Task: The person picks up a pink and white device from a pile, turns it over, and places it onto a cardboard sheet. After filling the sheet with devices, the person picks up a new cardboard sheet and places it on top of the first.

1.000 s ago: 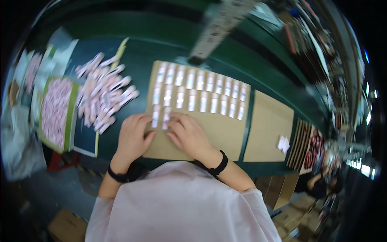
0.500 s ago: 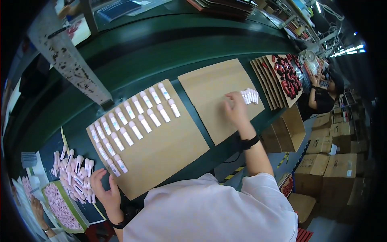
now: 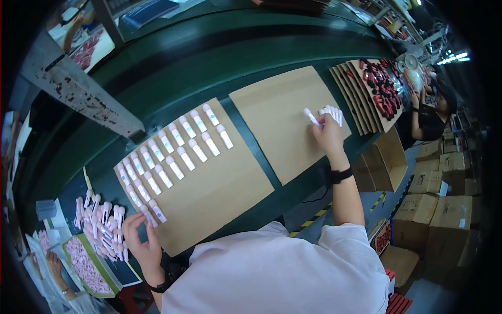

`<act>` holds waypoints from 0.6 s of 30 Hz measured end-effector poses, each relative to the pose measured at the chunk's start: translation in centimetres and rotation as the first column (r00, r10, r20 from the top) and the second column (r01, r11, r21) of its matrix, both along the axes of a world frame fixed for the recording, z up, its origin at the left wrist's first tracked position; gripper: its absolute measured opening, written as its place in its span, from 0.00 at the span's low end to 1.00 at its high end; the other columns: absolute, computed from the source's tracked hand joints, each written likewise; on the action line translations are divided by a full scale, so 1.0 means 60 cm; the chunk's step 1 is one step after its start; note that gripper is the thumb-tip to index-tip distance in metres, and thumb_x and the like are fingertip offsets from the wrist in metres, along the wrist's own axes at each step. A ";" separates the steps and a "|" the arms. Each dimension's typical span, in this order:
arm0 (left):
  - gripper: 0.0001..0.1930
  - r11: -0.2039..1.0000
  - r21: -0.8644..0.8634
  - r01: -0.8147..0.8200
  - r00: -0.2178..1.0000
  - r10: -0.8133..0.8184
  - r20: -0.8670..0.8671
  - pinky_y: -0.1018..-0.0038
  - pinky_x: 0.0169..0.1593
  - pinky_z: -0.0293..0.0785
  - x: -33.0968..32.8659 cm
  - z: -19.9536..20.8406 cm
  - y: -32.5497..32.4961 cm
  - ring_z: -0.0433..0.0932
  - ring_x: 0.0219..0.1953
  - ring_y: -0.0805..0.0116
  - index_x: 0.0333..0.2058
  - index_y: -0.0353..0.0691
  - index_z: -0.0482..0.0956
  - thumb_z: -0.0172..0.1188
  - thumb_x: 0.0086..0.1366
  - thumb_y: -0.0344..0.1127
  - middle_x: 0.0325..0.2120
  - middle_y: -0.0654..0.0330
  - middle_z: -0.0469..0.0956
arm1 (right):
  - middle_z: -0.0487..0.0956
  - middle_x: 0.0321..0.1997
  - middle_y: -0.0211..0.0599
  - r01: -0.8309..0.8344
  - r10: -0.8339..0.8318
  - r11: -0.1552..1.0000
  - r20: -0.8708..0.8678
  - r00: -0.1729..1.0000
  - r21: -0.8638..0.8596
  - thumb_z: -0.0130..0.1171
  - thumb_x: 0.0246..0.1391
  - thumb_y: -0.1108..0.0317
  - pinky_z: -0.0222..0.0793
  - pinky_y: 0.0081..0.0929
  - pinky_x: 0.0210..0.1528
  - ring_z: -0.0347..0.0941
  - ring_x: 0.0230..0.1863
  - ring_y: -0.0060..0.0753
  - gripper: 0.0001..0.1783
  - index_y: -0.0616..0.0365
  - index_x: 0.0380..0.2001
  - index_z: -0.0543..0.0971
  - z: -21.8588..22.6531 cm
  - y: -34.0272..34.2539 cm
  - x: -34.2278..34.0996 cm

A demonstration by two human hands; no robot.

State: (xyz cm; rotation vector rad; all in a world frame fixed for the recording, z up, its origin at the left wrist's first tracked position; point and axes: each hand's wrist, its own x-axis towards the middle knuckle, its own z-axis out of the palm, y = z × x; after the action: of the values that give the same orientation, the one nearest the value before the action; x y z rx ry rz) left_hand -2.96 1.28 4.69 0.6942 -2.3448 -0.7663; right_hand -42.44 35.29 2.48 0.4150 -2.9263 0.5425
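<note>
Pinched in the fingers of my right hand [image 3: 329, 135] is a small pale pink tube with a rounded cap [image 3: 310, 114], tilted over the right cardboard sheet [image 3: 282, 99]. Several similar white-and-pink tubes [image 3: 332, 114] lie bunched beside that hand, partly hidden by it. At the lower left edge of the left cardboard sheet [image 3: 219, 193], my left hand [image 3: 144, 246] is open with its fingers curved and apart. Its fingertips are close to the end tubes of the rows [image 3: 178, 137], which lie slanted side by side on that sheet. I cannot tell if they touch.
Left of my left hand lies a heap of pink tubes [image 3: 104, 227], near a green-edged box of pink pieces [image 3: 86, 261]. Stacked cardboard with red and black pieces [image 3: 380, 89] stands at right. A painted metal post [image 3: 86, 89] rises at left. Another person's hand [image 3: 55, 264] shows lower left.
My right hand has shifted right, and a tube now shows upright-tilted in its fingers. My left hand has moved slightly up and right, closer to the end tubes. The view has shifted a little.
</note>
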 end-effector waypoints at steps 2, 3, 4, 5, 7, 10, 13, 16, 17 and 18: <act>0.09 0.999 0.041 0.024 1.000 -0.024 -0.017 0.66 0.55 0.65 -0.006 0.012 0.004 0.73 0.46 0.56 0.39 0.33 0.74 0.57 0.57 0.21 0.41 0.51 0.75 | 0.75 0.28 0.40 -0.120 0.151 0.972 0.148 0.978 -0.200 0.64 0.51 0.69 0.69 0.27 0.36 0.73 0.32 0.34 0.10 0.60 0.35 0.75 0.033 -0.063 0.047; 0.10 0.998 0.061 0.030 0.999 -0.029 -0.024 0.66 0.55 0.66 -0.009 0.018 0.007 0.73 0.46 0.56 0.39 0.33 0.75 0.57 0.57 0.21 0.40 0.51 0.75 | 0.75 0.28 0.40 -0.149 0.184 0.967 0.164 0.969 -0.208 0.64 0.51 0.69 0.69 0.27 0.36 0.73 0.32 0.34 0.10 0.60 0.35 0.75 0.044 -0.090 0.072; 0.10 0.996 0.061 0.059 0.997 -0.056 -0.046 0.66 0.52 0.68 -0.017 0.022 0.008 0.74 0.45 0.54 0.38 0.33 0.75 0.59 0.55 0.21 0.40 0.50 0.75 | 0.74 0.29 0.38 -0.287 0.338 0.917 0.156 0.928 -0.278 0.63 0.50 0.72 0.68 0.25 0.35 0.72 0.32 0.32 0.09 0.60 0.35 0.75 0.055 -0.114 0.101; 0.11 0.995 0.060 0.082 0.995 -0.078 -0.066 0.66 0.50 0.70 -0.028 0.025 0.008 0.75 0.43 0.53 0.37 0.33 0.75 0.60 0.54 0.21 0.39 0.50 0.75 | 0.74 0.29 0.37 -0.416 0.485 0.840 0.139 0.863 -0.349 0.62 0.50 0.76 0.67 0.23 0.34 0.72 0.32 0.29 0.09 0.60 0.34 0.74 0.066 -0.139 0.128; 0.12 0.977 0.087 0.195 0.977 -0.186 -0.100 0.66 0.49 0.70 -0.048 0.035 0.009 0.75 0.43 0.52 0.39 0.33 0.76 0.62 0.54 0.22 0.41 0.50 0.76 | 0.74 0.31 0.37 -0.581 0.672 0.689 0.080 0.737 -0.433 0.63 0.49 0.78 0.68 0.24 0.35 0.72 0.33 0.30 0.10 0.60 0.35 0.74 0.093 -0.187 0.179; 0.16 0.936 0.156 0.315 0.948 -0.301 -0.106 0.66 0.48 0.71 -0.078 0.068 0.024 0.76 0.43 0.52 0.43 0.35 0.78 0.65 0.54 0.25 0.41 0.50 0.77 | 0.75 0.34 0.37 -0.750 0.862 0.414 -0.044 0.506 -0.515 0.64 0.46 0.80 0.68 0.26 0.36 0.73 0.34 0.31 0.12 0.60 0.35 0.75 0.106 -0.245 0.233; 0.16 0.921 0.204 0.332 0.943 -0.317 -0.103 0.65 0.48 0.71 -0.082 0.077 0.028 0.76 0.41 0.54 0.43 0.35 0.78 0.66 0.54 0.26 0.38 0.51 0.78 | 0.76 0.36 0.38 -0.824 0.931 0.219 -0.142 0.338 -0.523 0.66 0.45 0.81 0.68 0.26 0.36 0.73 0.35 0.32 0.14 0.60 0.36 0.75 0.110 -0.287 0.273; 0.15 0.885 0.272 0.379 0.925 -0.357 -0.128 0.65 0.51 0.70 -0.070 0.073 0.024 0.76 0.40 0.56 0.42 0.34 0.78 0.66 0.55 0.27 0.36 0.53 0.78 | 0.76 0.37 0.39 -0.794 0.928 0.151 -0.193 0.319 -0.589 0.68 0.44 0.80 0.68 0.26 0.38 0.73 0.36 0.33 0.16 0.61 0.37 0.75 0.110 -0.308 0.302; 0.15 0.890 0.251 0.380 0.923 -0.347 -0.169 0.65 0.51 0.70 -0.064 0.072 0.023 0.76 0.40 0.56 0.41 0.33 0.78 0.66 0.54 0.27 0.35 0.54 0.78 | 0.76 0.37 0.39 -0.794 0.934 0.139 -0.189 0.304 -0.592 0.68 0.44 0.80 0.68 0.26 0.38 0.73 0.36 0.33 0.16 0.61 0.37 0.75 0.109 -0.311 0.309; 0.15 0.895 0.230 0.383 0.917 -0.338 -0.211 0.64 0.51 0.70 -0.059 0.071 0.021 0.76 0.39 0.57 0.41 0.33 0.78 0.67 0.53 0.26 0.35 0.54 0.79 | 0.77 0.37 0.39 -0.748 0.935 0.145 -0.158 0.318 -0.647 0.68 0.44 0.80 0.68 0.26 0.38 0.73 0.36 0.34 0.16 0.62 0.37 0.76 0.109 -0.312 0.315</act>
State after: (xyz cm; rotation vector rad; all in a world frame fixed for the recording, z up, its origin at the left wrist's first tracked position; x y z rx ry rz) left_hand -6.51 2.55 8.94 0.2797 -2.2645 -1.2733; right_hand -23.56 16.58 9.03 2.0974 -2.0635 1.7676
